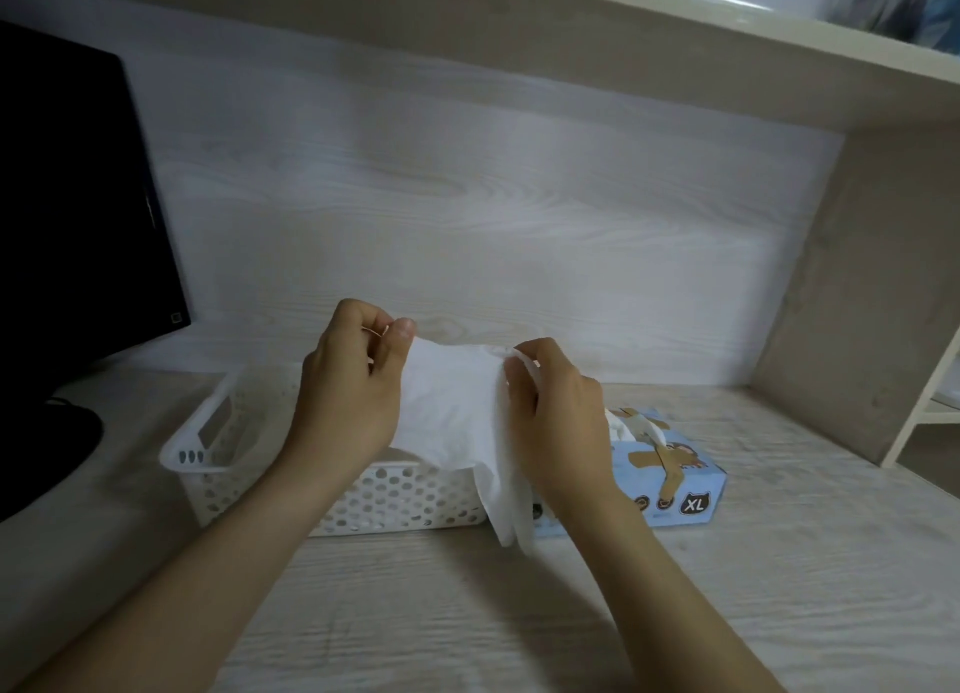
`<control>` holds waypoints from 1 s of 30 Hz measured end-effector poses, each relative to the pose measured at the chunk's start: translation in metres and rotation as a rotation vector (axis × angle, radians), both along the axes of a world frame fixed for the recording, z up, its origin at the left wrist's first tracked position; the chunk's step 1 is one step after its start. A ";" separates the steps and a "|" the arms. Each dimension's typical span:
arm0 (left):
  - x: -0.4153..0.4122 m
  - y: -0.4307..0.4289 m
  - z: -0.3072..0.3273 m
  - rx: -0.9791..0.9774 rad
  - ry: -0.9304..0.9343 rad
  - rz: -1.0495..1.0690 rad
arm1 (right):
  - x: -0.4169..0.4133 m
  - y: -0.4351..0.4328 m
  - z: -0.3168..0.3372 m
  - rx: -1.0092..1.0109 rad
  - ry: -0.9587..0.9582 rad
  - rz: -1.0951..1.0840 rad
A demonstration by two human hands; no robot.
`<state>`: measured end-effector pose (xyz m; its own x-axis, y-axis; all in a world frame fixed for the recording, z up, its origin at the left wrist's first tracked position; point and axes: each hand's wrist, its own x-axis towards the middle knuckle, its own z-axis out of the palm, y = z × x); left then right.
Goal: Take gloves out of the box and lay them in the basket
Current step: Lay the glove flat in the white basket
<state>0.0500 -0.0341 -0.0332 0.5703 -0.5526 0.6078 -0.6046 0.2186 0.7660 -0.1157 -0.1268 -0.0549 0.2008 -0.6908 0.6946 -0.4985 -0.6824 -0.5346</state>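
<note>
A white perforated basket (395, 500) is set on the pale worktop (675, 614), its inside mostly hidden. Above its right end a thin white glove (452, 411) (crumpled, finger parts hanging down) is held spread, pinched by the curled fingers (401, 331) of the left hand (343, 385) and the right hand (561, 422). Beside the basket a light blue box (691, 479) is seen, a second glove (631, 424) protruding from its top; an "XL" mark (694, 504) is printed on its front.

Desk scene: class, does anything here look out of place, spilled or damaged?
Only one thing: a crumpled glove pokes half out of the box top slot. The left hand and right hand pinch a second glove by the basket; nothing looks spilled or torn.
</note>
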 end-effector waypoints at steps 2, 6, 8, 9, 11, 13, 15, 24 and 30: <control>0.005 -0.001 0.001 -0.001 -0.002 0.005 | 0.003 0.001 0.003 -0.061 0.037 -0.011; 0.017 0.000 0.005 -0.019 -0.059 0.041 | 0.002 -0.002 0.012 -0.041 0.125 -0.005; 0.023 0.001 0.006 -0.001 -0.099 0.047 | -0.001 -0.006 0.020 0.091 0.087 0.041; 0.026 0.001 0.005 0.008 -0.121 0.046 | -0.002 -0.007 0.025 0.183 0.045 0.075; 0.031 0.001 0.004 0.026 -0.159 0.059 | 0.000 -0.003 0.034 0.353 -0.021 0.119; 0.034 0.002 0.004 0.037 -0.195 0.100 | 0.007 0.003 0.038 0.367 0.014 0.082; 0.034 0.004 0.004 0.009 -0.184 0.098 | 0.018 0.012 0.038 0.307 0.065 -0.013; 0.041 0.014 0.009 0.061 -0.308 -0.033 | 0.044 0.015 0.031 0.006 0.550 -0.327; 0.055 0.019 0.007 0.346 -0.390 0.075 | 0.058 -0.003 0.048 -0.229 0.801 -0.199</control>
<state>0.1048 -0.0153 -0.0258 0.3836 -0.7247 0.5724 -0.8636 -0.0619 0.5004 -0.0577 -0.1294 -0.0074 0.5806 -0.6248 0.5221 -0.7888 -0.5906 0.1704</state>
